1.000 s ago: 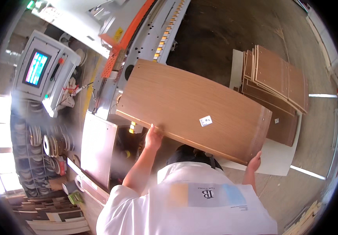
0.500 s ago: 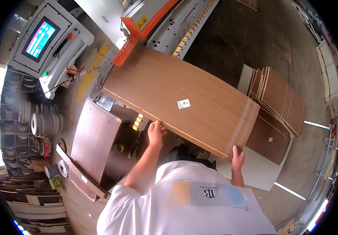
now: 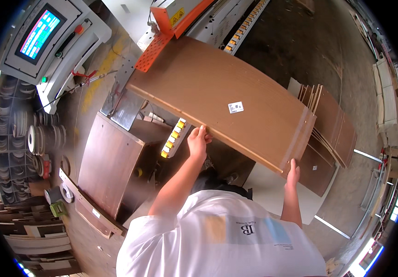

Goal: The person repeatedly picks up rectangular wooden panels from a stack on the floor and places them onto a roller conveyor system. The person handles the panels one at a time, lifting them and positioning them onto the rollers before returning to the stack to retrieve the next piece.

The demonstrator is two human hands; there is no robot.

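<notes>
Wood-grain board (image 3: 226,87) only partway in: left end reaches orange guard (image 3: 155,51) of machine (image 3: 206,28), most length outside. Left hand (image 3: 199,138) fingers gripping near edge; right hand (image 3: 293,173) fingers holding right corner. Stacked panels (image 3: 335,121) remain beyond, unheld.

Person in a white short-sleeved shirt (image 3: 176,258), lower middle of the frame.
From here I see loose, creased cloth crossed by a printed band (image 3: 231,229): tan at left, pale grey with a dark emblem (image 3: 247,229) centrally, light blue at right. Black clothing (image 3: 215,181) shows just above. Left hand (image 3: 199,140) and right hand (image 3: 292,172) are bare.
</notes>
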